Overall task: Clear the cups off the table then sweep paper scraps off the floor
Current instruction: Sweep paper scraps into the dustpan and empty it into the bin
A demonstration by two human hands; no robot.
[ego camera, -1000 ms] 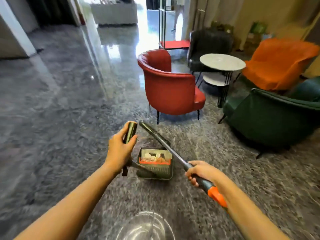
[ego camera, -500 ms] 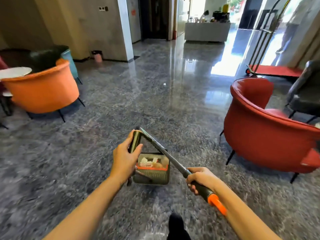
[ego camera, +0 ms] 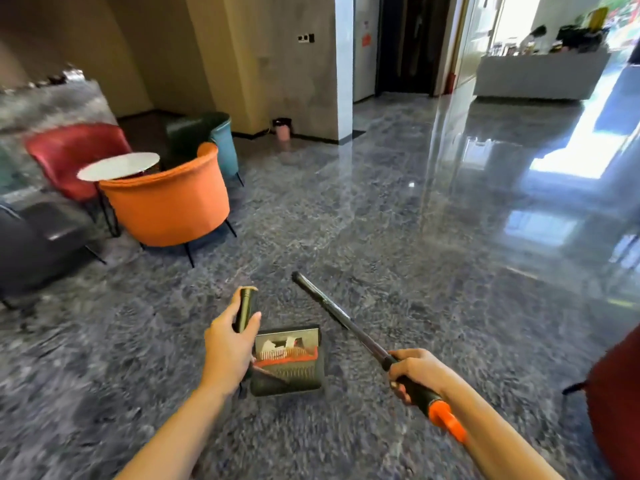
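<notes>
My left hand [ego camera: 230, 348] grips the upright dark handle [ego camera: 246, 308] of a grey dustpan [ego camera: 289, 372], which hangs just above the floor. White paper scraps [ego camera: 282, 342] lie inside the pan behind its orange comb. My right hand [ego camera: 414, 374] holds a broom handle [ego camera: 341, 318] by its black and orange grip; the shaft points forward and left, and the broom head is out of view. A round white table [ego camera: 117, 166] stands far left among chairs, with no cups visible on it.
An orange chair [ego camera: 169, 199], a red chair [ego camera: 69, 154], a teal chair [ego camera: 221, 143] and a dark chair [ego camera: 31, 244] ring the table at left. A pink bin [ego camera: 283, 129] stands by the pillar. A dark red chair [ego camera: 620, 403] sits close at right. Glossy grey floor stretches ahead.
The view has swung left: the red chair slid out to the right edge and the orange chair group came nearer. The broom shaft has moved apart from the dustpan handle.
</notes>
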